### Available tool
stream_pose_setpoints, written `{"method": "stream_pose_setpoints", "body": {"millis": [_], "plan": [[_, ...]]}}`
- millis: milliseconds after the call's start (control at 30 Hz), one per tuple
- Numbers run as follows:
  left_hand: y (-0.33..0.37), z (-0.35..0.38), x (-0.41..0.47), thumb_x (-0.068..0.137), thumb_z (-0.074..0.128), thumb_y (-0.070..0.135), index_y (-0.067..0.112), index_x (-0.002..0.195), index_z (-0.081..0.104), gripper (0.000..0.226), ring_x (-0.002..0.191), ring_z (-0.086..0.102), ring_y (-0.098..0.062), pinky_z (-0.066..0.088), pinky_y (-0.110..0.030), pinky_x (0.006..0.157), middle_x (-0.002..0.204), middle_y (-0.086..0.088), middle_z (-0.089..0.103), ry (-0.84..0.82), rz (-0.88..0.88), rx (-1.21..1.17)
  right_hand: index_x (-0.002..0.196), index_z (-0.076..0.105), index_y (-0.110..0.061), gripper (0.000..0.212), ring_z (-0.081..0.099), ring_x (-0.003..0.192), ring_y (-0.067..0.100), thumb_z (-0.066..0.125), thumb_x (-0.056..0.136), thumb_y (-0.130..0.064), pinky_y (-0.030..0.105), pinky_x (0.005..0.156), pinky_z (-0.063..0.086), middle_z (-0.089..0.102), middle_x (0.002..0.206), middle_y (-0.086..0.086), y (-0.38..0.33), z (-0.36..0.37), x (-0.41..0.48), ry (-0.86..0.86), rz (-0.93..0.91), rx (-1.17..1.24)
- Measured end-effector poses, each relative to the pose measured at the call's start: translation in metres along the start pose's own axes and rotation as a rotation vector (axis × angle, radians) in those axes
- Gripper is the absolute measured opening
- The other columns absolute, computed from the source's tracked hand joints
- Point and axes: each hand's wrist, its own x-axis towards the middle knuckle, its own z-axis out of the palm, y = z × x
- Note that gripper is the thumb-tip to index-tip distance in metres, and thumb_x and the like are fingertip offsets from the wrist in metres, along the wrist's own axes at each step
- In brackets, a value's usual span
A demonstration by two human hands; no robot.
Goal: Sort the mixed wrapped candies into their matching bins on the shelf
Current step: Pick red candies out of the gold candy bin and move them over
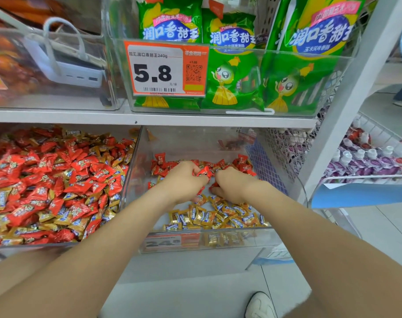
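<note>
Both my hands reach into the clear right bin (pixel 195 243) on the lower shelf. Red wrapped candies (pixel 240 165) lie at its back, gold wrapped candies (pixel 218 216) at its front. My left hand (pixel 184 180) grips several red candies, one sticking out between its fingers. My right hand (pixel 232 183) is curled around red candies just right of it, knuckles up. The clear left bin (pixel 131 166) is heaped with mixed red and gold candies (pixel 57 180).
The upper shelf holds a clear bin of green snack bags (pixel 232 65) with an orange 5.8 price tag (pixel 165 68). A wire basket of purple pouches (pixel 367 161) stands at the right. My white shoe (pixel 261 306) is on the floor below.
</note>
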Motion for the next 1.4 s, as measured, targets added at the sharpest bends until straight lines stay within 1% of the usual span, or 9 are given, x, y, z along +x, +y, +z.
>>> {"method": "stream_pose_setpoints", "body": {"millis": [100, 233, 367, 600, 800, 900, 1100, 1267, 1400], "plan": [[0.007, -0.018, -0.020, 0.102, 0.066, 0.028, 0.016, 0.102, 0.065, 0.012, 0.071, 0.070, -0.018, 0.065, -0.046, 0.080, 0.091, -0.009, 0.065, 0.026, 0.009, -0.183, 0.075, 0.045, -0.014, 0.040, 0.051, 0.060, 0.022, 0.050, 0.111, -0.030, 0.036, 0.054, 0.043, 0.054, 0.072, 0.007, -0.001, -0.006, -0.007, 0.025, 0.000, 0.025], [0.011, -0.047, -0.064, 0.104, 0.060, 0.032, 0.025, 0.109, 0.059, 0.009, 0.075, 0.062, -0.007, 0.049, -0.026, 0.071, 0.083, 0.006, 0.066, 0.260, 0.320, 0.194, 0.079, 0.060, -0.007, 0.044, 0.059, 0.054, 0.027, 0.053, 0.109, -0.039, 0.038, 0.053, 0.045, 0.069, 0.070, 0.014, -0.009, -0.021, -0.018, 0.161, -0.015, 0.247], [0.000, -0.077, -0.104, 0.105, 0.056, 0.027, 0.026, 0.114, 0.053, 0.010, 0.086, 0.054, -0.003, 0.036, -0.019, 0.071, 0.097, 0.013, 0.057, 0.348, 0.523, 0.339, 0.095, 0.068, -0.022, 0.026, 0.065, 0.056, 0.004, 0.058, 0.106, -0.044, 0.030, 0.058, 0.053, 0.074, 0.072, -0.001, -0.057, -0.036, -0.045, 0.358, -0.131, 0.439], [-0.066, -0.160, -0.106, 0.104, 0.056, 0.023, 0.015, 0.122, 0.054, 0.020, 0.097, 0.056, -0.024, 0.035, -0.033, 0.079, 0.103, 0.001, 0.055, 0.609, 0.363, 0.507, 0.126, 0.057, -0.017, 0.030, 0.060, 0.104, 0.029, 0.052, 0.108, -0.040, 0.043, 0.089, 0.046, 0.061, 0.114, 0.003, -0.182, -0.045, -0.055, 0.617, -0.264, 0.420], [-0.123, -0.232, -0.071, 0.095, 0.071, 0.008, -0.006, 0.126, 0.057, 0.036, 0.099, 0.056, -0.052, 0.052, -0.057, 0.085, 0.113, -0.031, 0.058, 0.658, 0.108, 0.816, 0.116, 0.056, -0.010, 0.016, 0.068, 0.093, 0.034, 0.054, 0.110, -0.024, 0.036, 0.070, 0.042, 0.060, 0.107, 0.012, -0.250, -0.057, 0.007, 0.649, -0.307, 0.056], [-0.137, -0.247, -0.057, 0.102, 0.058, 0.024, 0.013, 0.151, 0.044, 0.052, 0.124, 0.043, -0.048, 0.044, -0.060, 0.098, 0.141, -0.022, 0.048, 0.610, 0.038, 0.882, 0.110, 0.061, -0.011, 0.012, 0.068, 0.095, 0.036, 0.052, 0.104, -0.006, 0.037, 0.069, 0.046, 0.061, 0.099, 0.012, -0.260, -0.066, 0.053, 0.522, -0.212, 0.075], [-0.124, -0.238, -0.058, 0.102, 0.042, 0.034, 0.030, 0.156, 0.031, 0.055, 0.141, 0.028, -0.045, 0.019, -0.065, 0.118, 0.157, -0.008, 0.035, 0.500, -0.023, 0.826, 0.155, 0.042, -0.021, 0.051, 0.052, 0.132, 0.033, 0.047, 0.104, -0.026, 0.040, 0.111, 0.044, 0.052, 0.151, 0.012, -0.245, -0.073, 0.063, 0.346, -0.402, 0.255], [-0.087, -0.204, -0.086, 0.105, 0.044, 0.036, 0.021, 0.132, 0.055, 0.033, 0.120, 0.050, -0.034, 0.040, -0.052, 0.105, 0.123, -0.007, 0.059, 0.531, 0.266, 0.721, 0.146, 0.055, -0.021, 0.048, 0.059, 0.123, 0.030, 0.041, 0.100, -0.018, 0.042, 0.106, 0.048, 0.065, 0.137, 0.010, -0.203, -0.067, 0.014, 0.470, -0.539, 0.228], [-0.043, -0.150, -0.107, 0.101, 0.055, 0.020, 0.022, 0.112, 0.069, 0.018, 0.099, 0.054, -0.014, 0.043, -0.027, 0.093, 0.103, 0.007, 0.064, 0.367, 0.707, 0.492, 0.121, 0.059, -0.022, 0.040, 0.061, 0.094, 0.039, 0.044, 0.084, -0.019, 0.047, 0.076, 0.054, 0.058, 0.111, 0.007, -0.142, -0.052, -0.029, 0.662, -0.345, 0.151]]}}
